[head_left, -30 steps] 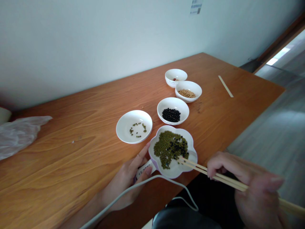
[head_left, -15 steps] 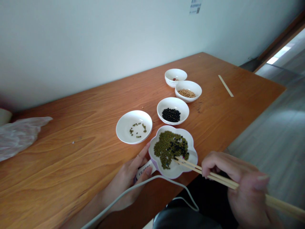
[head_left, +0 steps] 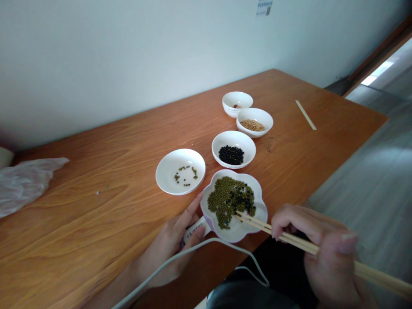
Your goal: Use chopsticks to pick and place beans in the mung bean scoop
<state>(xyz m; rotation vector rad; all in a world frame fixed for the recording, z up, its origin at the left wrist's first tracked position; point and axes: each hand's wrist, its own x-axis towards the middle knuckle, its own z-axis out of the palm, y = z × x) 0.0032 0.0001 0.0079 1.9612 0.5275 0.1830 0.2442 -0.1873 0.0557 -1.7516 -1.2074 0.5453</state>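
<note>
My left hand (head_left: 175,240) is closed around the labelled handle of a white, flower-shaped dish (head_left: 236,235) with a lilac rim. Green mung beans (head_left: 222,193) fill its left part, and black beans (head_left: 243,195) are mixed in at the right. My right hand (head_left: 322,244) grips a pair of wooden chopsticks (head_left: 289,240), their tips down among the beans near the dish's lower middle. Whether a bean is pinched between the tips is too small to tell. Just beyond the dish stand a white bowl (head_left: 167,171) holding a few green beans and another white bowl (head_left: 249,148) of black beans.
Farther back are a bowl of yellow beans (head_left: 252,125) and a bowl (head_left: 230,103) with a little reddish content. A flat wooden strip (head_left: 305,115) lies at the right of the table (head_left: 106,146). Clear plastic (head_left: 28,182) rests at left. A white cable (head_left: 180,254) crosses my left forearm.
My right hand has shifted very slightly left with the chopsticks, whose tips stay at about the same spot in the dish. The left hand keeps its hold; the view moves a touch.
</note>
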